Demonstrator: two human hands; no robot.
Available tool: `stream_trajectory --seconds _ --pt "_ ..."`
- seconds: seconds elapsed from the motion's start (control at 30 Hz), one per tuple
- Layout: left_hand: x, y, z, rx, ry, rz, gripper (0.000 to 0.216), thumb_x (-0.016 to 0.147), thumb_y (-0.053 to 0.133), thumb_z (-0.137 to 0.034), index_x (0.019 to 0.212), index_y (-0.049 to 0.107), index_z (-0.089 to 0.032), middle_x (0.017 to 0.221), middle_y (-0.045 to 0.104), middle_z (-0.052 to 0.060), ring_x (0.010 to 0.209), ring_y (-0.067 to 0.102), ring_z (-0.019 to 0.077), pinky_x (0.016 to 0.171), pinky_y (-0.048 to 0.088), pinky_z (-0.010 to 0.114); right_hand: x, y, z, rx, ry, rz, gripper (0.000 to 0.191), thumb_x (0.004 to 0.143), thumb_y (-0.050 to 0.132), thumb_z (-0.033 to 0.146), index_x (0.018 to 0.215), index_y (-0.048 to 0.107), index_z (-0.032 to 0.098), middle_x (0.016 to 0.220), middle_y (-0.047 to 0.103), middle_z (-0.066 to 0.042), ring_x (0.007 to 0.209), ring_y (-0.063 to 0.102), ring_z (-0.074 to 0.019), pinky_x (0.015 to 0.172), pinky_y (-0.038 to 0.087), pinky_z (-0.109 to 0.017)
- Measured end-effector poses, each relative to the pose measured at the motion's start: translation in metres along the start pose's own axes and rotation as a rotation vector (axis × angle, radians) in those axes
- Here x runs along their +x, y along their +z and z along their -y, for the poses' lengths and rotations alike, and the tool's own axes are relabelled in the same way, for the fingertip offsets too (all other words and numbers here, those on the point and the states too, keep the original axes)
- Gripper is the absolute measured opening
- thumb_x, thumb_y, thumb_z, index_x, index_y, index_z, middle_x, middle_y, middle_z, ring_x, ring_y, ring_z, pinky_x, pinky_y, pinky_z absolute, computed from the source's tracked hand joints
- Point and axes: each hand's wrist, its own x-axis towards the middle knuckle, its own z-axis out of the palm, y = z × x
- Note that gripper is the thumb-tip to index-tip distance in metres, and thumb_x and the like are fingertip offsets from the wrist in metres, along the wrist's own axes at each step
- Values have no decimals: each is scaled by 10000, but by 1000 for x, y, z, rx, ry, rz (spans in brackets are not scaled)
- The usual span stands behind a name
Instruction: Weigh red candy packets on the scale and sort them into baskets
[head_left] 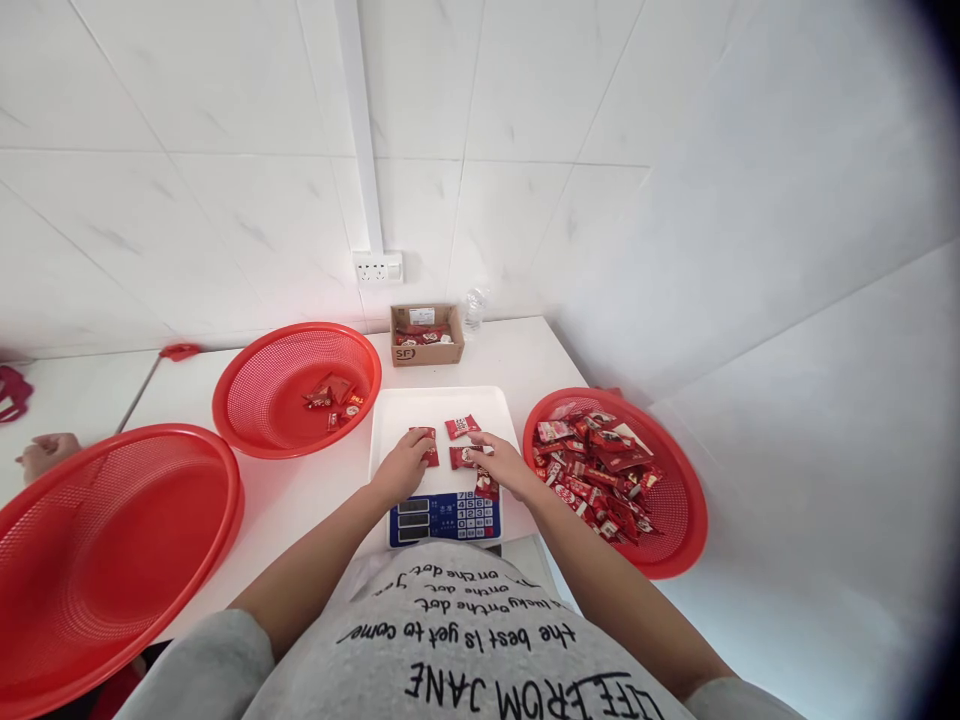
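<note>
A white scale (397, 415) with a blue keypad (444, 518) stands in front of me. Several red snack packets lie on its tray. My left hand (403, 468) rests on the tray with fingers curled over one red packet (430, 447). My right hand (501, 462) lies on the tray too, its fingers pressed on another red packet (461, 457). A third packet (462, 426) lies free just beyond both hands. A further packet (487, 486) shows under my right wrist.
A red basket (671, 540) full of red packets sits right of the scale. A red basket (251, 395) with a few packets sits at the back left, a bigger red basket (112, 560) at the near left. A cardboard box (426, 340) stands by the wall. Another person's hand (46, 453) is at far left.
</note>
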Motion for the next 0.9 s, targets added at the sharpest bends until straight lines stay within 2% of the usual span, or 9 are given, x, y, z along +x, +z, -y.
stream_trajectory --seconds 0.1,0.3,0.43,0.53,0.63,0.73,0.83,0.9 --pt "5 4 -6 29 33 -11 396 822 499 -180 1218 511 -188 1378 434 111 1341 294 251 1090 294 460 -2 -4 -3 64 81 -78 413 738 590 265 1146 602 206 1205 600 -71 1043 591 -191 871 482 -321" --pt "26 18 -23 118 45 49 687 810 520 -523 1400 314 -238 1517 211 118 1400 80 326 1094 151 567 -6 -11 -13 131 88 -147 379 731 587 301 1094 617 196 1144 620 -70 993 600 -185 844 491 -321" --pt "39 25 -29 173 76 71 700 796 468 -613 1410 300 -320 1524 213 59 1401 65 335 1087 63 610 -9 -14 -17 154 91 -158 376 720 604 316 1075 627 195 1119 627 -72 955 604 -181 818 497 -321" --pt "44 27 -29 202 117 81 624 821 422 -610 1384 345 -352 1504 275 26 1401 92 321 1090 47 607 -12 -15 -19 209 111 -151 376 711 613 302 1069 627 187 1110 628 -78 914 611 -172 793 502 -308" --pt "44 26 -28 212 121 78 517 855 422 -537 1334 424 -344 1476 336 19 1395 132 311 1097 66 588 -13 -16 -22 283 150 -160 366 714 614 304 1059 627 182 1062 642 -80 821 618 -160 746 512 -297" --pt "41 25 -25 212 115 60 453 863 451 -467 1289 470 -316 1448 377 33 1387 166 304 1102 107 565 -8 -17 -26 377 191 -229 348 735 594 331 1052 617 190 1003 660 -78 773 619 -166 686 524 -295" --pt "35 22 -23 215 112 50 432 850 486 -429 1262 484 -296 1413 412 42 1381 185 298 1104 126 547 1 -19 -29 470 201 -333 366 798 511 378 1118 567 211 1007 655 -85 806 630 -182 673 537 -318" --pt "31 21 -21 213 103 45 466 834 515 -413 1277 464 -277 1405 419 53 1382 181 298 1106 123 545 5 -20 -28 471 180 -327 380 834 447 395 1175 523 246 1060 637 -81 874 635 -182 716 542 -334"
